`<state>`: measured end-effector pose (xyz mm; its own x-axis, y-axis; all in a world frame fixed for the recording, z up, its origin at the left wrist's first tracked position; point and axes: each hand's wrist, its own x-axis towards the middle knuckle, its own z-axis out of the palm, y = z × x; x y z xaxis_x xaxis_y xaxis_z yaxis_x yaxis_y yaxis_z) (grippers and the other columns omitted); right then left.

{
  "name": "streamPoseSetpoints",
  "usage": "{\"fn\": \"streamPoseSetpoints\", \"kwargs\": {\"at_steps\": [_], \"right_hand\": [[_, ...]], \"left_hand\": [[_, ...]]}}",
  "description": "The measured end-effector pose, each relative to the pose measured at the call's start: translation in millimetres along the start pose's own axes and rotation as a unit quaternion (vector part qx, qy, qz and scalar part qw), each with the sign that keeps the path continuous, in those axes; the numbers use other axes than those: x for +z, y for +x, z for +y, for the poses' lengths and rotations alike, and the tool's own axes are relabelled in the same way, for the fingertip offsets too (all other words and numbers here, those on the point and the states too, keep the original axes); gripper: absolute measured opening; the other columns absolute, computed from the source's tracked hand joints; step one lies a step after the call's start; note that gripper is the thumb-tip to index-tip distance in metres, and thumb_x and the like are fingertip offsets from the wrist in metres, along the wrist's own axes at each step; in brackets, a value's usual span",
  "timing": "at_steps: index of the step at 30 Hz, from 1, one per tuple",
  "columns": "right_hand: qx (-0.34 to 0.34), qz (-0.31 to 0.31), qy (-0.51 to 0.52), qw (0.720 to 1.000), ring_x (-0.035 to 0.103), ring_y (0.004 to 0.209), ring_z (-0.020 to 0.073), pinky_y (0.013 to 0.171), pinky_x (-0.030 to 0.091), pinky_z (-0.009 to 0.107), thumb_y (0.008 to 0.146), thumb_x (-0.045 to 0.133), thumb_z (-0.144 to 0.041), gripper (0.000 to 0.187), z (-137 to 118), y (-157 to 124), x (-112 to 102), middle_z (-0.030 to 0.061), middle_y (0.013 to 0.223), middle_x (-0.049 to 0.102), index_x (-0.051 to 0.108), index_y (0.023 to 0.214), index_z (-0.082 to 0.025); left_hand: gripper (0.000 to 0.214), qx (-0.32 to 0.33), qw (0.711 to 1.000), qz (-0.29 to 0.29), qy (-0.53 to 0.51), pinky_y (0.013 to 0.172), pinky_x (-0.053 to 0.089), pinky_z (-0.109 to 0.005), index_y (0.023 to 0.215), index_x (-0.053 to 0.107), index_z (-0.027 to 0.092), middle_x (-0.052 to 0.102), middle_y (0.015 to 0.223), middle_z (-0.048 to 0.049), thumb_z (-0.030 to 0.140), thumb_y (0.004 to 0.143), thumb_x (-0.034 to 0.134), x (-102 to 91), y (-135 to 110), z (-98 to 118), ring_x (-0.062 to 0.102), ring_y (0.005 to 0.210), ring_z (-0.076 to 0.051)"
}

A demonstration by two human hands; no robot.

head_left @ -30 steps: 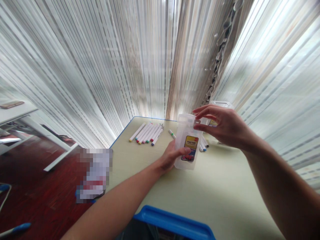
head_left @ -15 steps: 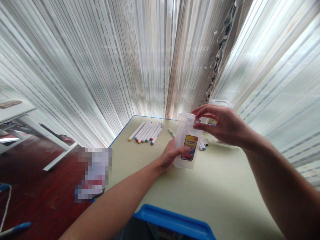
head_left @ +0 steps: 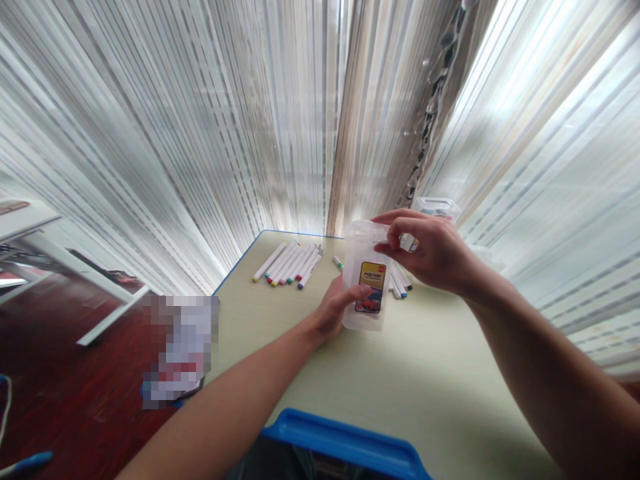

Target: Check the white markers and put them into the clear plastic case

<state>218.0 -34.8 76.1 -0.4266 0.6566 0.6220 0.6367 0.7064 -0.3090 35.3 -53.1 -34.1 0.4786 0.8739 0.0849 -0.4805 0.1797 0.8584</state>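
Observation:
A clear plastic marker case (head_left: 365,283) with a yellow and red label stands upright on the pale table (head_left: 400,387). My left hand (head_left: 336,308) wraps round its lower part, thumb across the front. My right hand (head_left: 430,250) pinches the case's top edge with curled fingers. Several white markers with coloured caps (head_left: 287,262) lie in a row at the far left of the table. A single green-tipped marker (head_left: 339,263) lies just behind the case, and a few more markers (head_left: 399,283) lie under my right hand.
A second clear case (head_left: 436,207) stands behind my right hand near the curtain. A blue plastic edge (head_left: 340,443) sits at the table's near side. Striped curtains (head_left: 250,120) close off the back. A white desk (head_left: 35,240) stands at the left over dark red floor.
My right hand's fingers have curled tighter onto the top of the case. The view has shifted slightly; both hands and the case stay in about the same place.

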Motion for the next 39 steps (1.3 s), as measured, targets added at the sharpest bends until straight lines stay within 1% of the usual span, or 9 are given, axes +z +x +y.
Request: {"fn": "streamPoseSetpoints", "kwargs": {"at_steps": [7,12,16,19,22,25,28,34,39], "right_hand": [[-0.009,-0.023,0.032,0.999,0.07,0.104,0.0275,0.089,0.053,0.043,0.087,0.071,-0.038,0.017,-6.9,1.1,-7.2,0.0099,0.119,0.072,0.069,0.09,-0.022],[-0.002,-0.017,0.071,0.997,0.07,0.103,0.0256,0.091,0.054,0.043,0.09,0.068,-0.04,0.018,-1.2,0.8,-6.7,0.0086,0.116,0.073,0.072,0.091,-0.022],[0.036,0.004,0.104,0.994,0.068,0.107,0.0275,0.096,0.054,0.046,0.08,0.079,-0.043,0.04,6.6,-0.8,-5.0,0.009,0.114,0.073,0.068,0.112,-0.021],[0.069,-0.022,0.117,0.99,0.066,0.114,0.029,0.098,0.054,0.047,0.078,0.08,-0.046,0.054,7.7,-1.2,-8.3,0.0104,0.12,0.071,0.065,0.123,-0.021],[0.107,-0.08,0.15,0.98,0.067,0.11,0.0278,0.09,0.057,0.043,0.081,0.076,-0.048,0.054,5.4,-1.2,-12.3,0.0104,0.122,0.07,0.064,0.127,-0.021],[0.133,-0.139,0.195,0.962,0.07,0.085,0.0222,0.067,0.056,0.033,0.085,0.072,-0.049,0.046,3.5,-1.1,-14.1,0.0082,0.102,0.074,0.068,0.12,-0.018],[0.132,-0.146,0.189,0.962,0.068,0.076,0.0198,0.059,0.051,0.029,0.085,0.072,-0.049,0.045,2.7,-0.6,-13.6,0.0067,0.092,0.073,0.069,0.116,-0.016],[0.08,-0.133,0.098,0.983,0.067,0.081,0.0193,0.066,0.049,0.03,0.083,0.074,-0.049,0.045,-4.1,1.3,-7.8,0.0068,0.095,0.074,0.071,0.113,-0.016],[0.036,-0.135,0.055,0.989,0.067,0.083,0.0186,0.071,0.049,0.03,0.085,0.073,-0.049,0.044,-10.0,1.4,-3.0,0.007,0.099,0.074,0.071,0.114,-0.016]], "left_hand": [[0.065,0.0,1.0,-0.019,-0.008,0.081,0.054,-0.035,0.124,0.064,0.011,0.075,0.1,-0.0122,0.039,0.067,0.079,1.2,-0.8,3.1,0.069,0.097,-0.028],[0.055,0.0,1.0,-0.017,0.002,0.08,0.054,-0.036,0.111,0.067,0.01,0.075,0.094,-0.0117,0.041,0.067,0.079,1.2,-1.7,3.0,0.069,0.078,-0.023],[0.049,-0.016,0.999,-0.029,-0.002,0.078,0.054,-0.037,0.105,0.069,0.009,0.075,0.091,-0.0114,0.04,0.068,0.077,-0.3,-2.7,3.3,0.069,0.072,-0.022],[0.048,-0.022,0.998,-0.06,-0.012,0.075,0.055,-0.036,0.107,0.07,0.01,0.074,0.095,-0.0121,0.038,0.069,0.076,-2.3,-3.0,3.1,0.07,0.075,-0.023],[0.049,-0.036,0.994,-0.102,-0.021,0.072,0.056,-0.037,0.111,0.069,0.012,0.074,0.1,-0.0135,0.039,0.07,0.075,-3.5,-3.4,2.7,0.072,0.078,-0.026],[0.05,-0.046,0.992,-0.114,-0.019,0.073,0.057,-0.038,0.111,0.07,0.012,0.073,0.102,-0.0141,0.039,0.07,0.076,-2.4,-4.0,3.6,0.072,0.079,-0.027],[0.05,-0.036,0.995,-0.098,-0.007,0.075,0.056,-0.036,0.111,0.069,0.011,0.073,0.103,-0.0135,0.038,0.069,0.079,0.3,-4.2,5.9,0.072,0.082,-0.027],[0.054,-0.001,1.0,-0.024,0.01,0.078,0.054,-0.034,0.114,0.065,0.014,0.073,0.105,-0.0116,0.04,0.07,0.083,1.6,-2.9,8.0,0.071,0.089,-0.025],[0.061,0.007,1.0,-0.01,0.026,0.079,0.055,-0.036,0.117,0.064,0.013,0.073,0.104,-0.0124,0.046,0.069,0.083,1.1,-2.8,8.9,0.072,0.088,-0.026]]}}
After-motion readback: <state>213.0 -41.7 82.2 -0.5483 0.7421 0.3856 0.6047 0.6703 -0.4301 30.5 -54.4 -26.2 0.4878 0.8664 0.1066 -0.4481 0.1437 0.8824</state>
